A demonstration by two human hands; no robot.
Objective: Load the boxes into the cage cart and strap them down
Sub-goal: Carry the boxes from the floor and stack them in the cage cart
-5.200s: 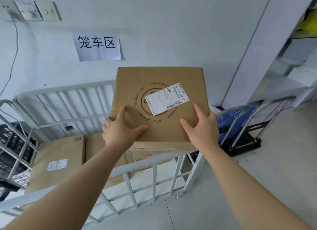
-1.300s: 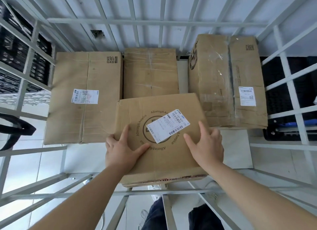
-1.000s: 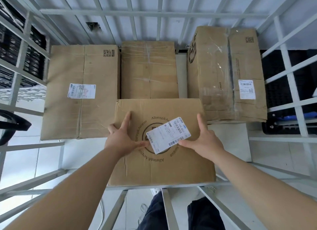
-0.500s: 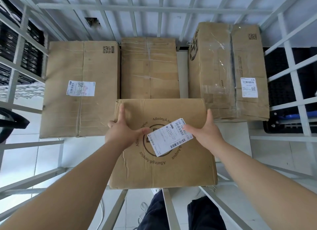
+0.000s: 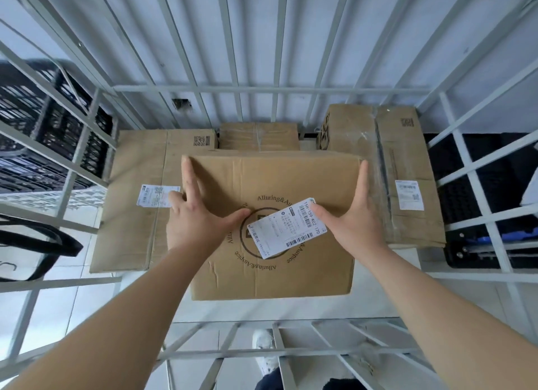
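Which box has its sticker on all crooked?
The nearest box, the one with the printed ring. Its white label sits tilted; the labels on the left box and right box lie straight.

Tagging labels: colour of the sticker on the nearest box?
White shipping label, black print; head view.

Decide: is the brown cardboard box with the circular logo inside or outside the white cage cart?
Inside: the brown cardboard box is within the bars of the white cage cart, beside a larger cardboard box.

Left hand and right hand reach forward, fingers straight
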